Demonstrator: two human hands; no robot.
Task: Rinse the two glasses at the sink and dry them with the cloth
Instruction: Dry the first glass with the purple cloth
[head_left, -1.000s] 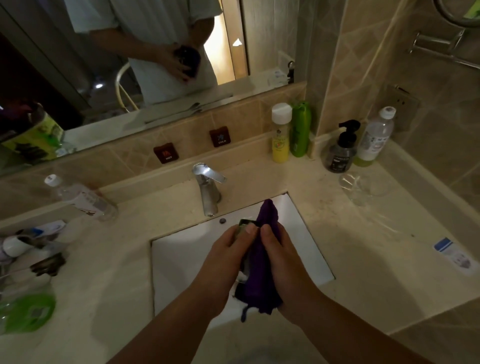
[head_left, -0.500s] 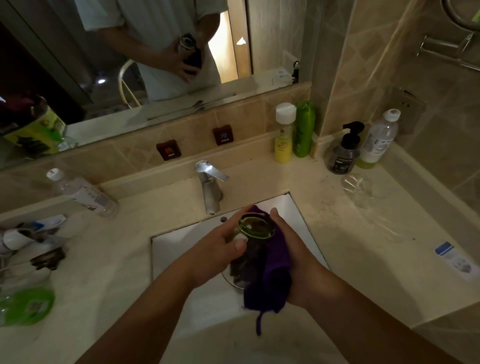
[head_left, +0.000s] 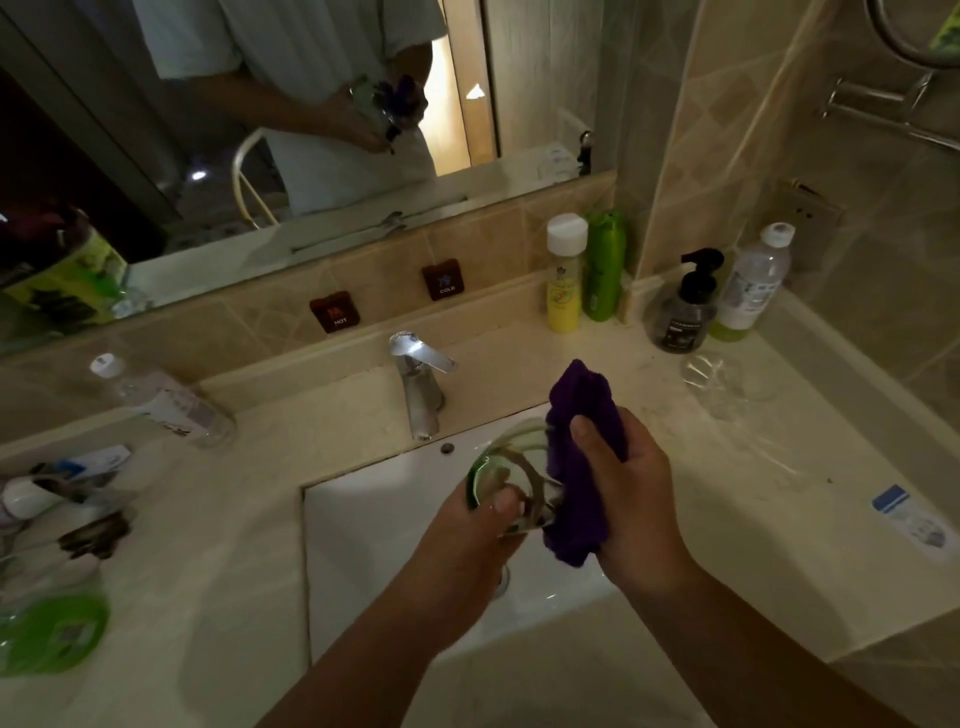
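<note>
Above the white sink basin (head_left: 374, 525), my left hand (head_left: 467, 535) grips a clear glass (head_left: 511, 467) with a green-tinted rim, tilted so its mouth faces left and up. My right hand (head_left: 631, 493) holds a purple cloth (head_left: 576, 457) bunched against the right side of that glass, the thumb pressing on the cloth. A second clear glass (head_left: 714, 382) stands on the counter at the right, near the bottles, apart from both hands.
A chrome faucet (head_left: 418, 382) stands behind the basin. Yellow and green bottles (head_left: 563, 280), a black pump bottle (head_left: 685, 306) and a water bottle (head_left: 750, 283) line the back right. A lying bottle (head_left: 166, 402) and clutter fill the left counter. A blue-white packet (head_left: 909, 519) lies right.
The glass has turned from cloth-wrapped and upright to tilted with its mouth to the left. The cloth has slid to the glass's right side, and both hands have risen slightly.
</note>
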